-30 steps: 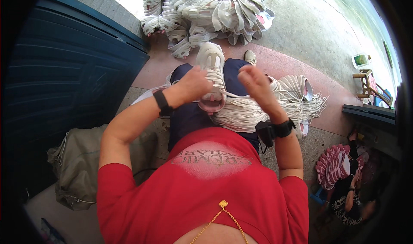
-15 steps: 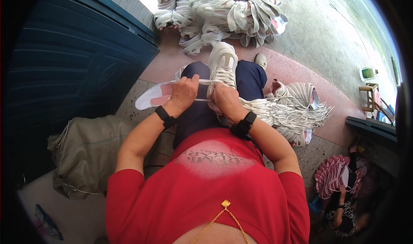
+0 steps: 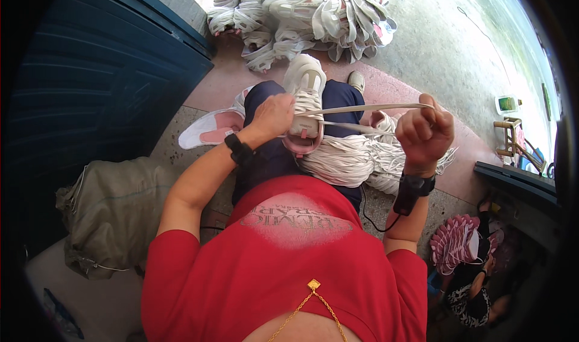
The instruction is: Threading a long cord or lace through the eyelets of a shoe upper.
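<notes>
A cream shoe upper (image 3: 309,77) lies over my lap, toe pointing away, with a pale lace threaded through its front and pink lining at the opening. My left hand (image 3: 274,116) is closed at its left edge beside the tongue; the fingertips are partly hidden. Out to the right, my right hand (image 3: 425,131) is raised in a fist around a flat shoelace (image 3: 374,107), which runs taut from the shoe. A second strand of lace slants from the shoe toward the same hand. A bundle of white laces (image 3: 350,159) lies beside my right thigh.
A white and pink upper (image 3: 205,129) lies left of my legs. Ahead is a heap of white uppers (image 3: 295,13). A blue door (image 3: 108,71) and a grey-brown sack (image 3: 120,212) stand left. At right are a wooden stool (image 3: 509,137) and another person (image 3: 473,300) near pink uppers (image 3: 455,245).
My right hand has swung from the shoe out to the right, drawing the lace long. My left hand has moved right, from pulling lace at the left to the shoe's edge.
</notes>
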A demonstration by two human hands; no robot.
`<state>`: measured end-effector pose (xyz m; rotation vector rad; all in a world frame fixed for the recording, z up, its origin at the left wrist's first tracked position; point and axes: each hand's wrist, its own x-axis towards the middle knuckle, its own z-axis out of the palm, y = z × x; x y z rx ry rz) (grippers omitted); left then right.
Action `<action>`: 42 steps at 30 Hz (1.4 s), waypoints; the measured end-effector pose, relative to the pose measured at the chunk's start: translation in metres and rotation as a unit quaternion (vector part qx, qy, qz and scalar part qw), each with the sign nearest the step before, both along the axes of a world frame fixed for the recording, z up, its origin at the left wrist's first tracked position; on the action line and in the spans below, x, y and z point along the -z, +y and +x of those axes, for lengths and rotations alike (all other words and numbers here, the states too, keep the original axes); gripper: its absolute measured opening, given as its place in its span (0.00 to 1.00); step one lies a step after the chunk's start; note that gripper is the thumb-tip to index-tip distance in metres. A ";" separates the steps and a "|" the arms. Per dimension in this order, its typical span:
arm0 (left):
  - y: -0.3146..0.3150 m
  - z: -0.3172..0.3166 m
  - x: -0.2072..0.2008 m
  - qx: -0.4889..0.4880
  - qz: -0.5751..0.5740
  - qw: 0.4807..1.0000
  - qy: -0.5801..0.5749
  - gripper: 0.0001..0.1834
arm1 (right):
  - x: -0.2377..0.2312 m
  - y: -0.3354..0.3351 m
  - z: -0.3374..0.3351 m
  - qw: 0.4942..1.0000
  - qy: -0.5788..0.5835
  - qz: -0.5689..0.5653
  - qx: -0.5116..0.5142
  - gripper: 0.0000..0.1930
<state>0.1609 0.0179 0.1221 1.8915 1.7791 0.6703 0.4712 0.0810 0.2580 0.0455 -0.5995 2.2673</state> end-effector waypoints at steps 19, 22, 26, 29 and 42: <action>0.060 0.069 0.006 0.275 -0.077 0.954 0.097 0.10 | -0.016 -0.011 -0.056 0.990 -0.132 -0.038 -0.021 0.15; 0.072 0.062 -0.004 0.313 -0.207 0.926 0.029 0.09 | -0.033 -0.007 -0.051 0.987 -0.129 -0.084 -0.051 0.15; 0.087 0.047 -0.024 0.324 -0.345 0.872 -0.127 0.15 | -0.078 -0.004 -0.037 0.981 -0.144 -0.122 -0.034 0.14; 0.095 0.041 -0.037 0.398 -0.384 0.817 -0.163 0.16 | -0.077 0.003 -0.035 0.980 -0.188 -0.072 -0.007 0.13; 0.100 -0.081 -0.113 -0.074 -0.196 0.723 -0.659 0.12 | 0.013 0.053 0.022 0.956 -0.129 -0.146 0.220 0.12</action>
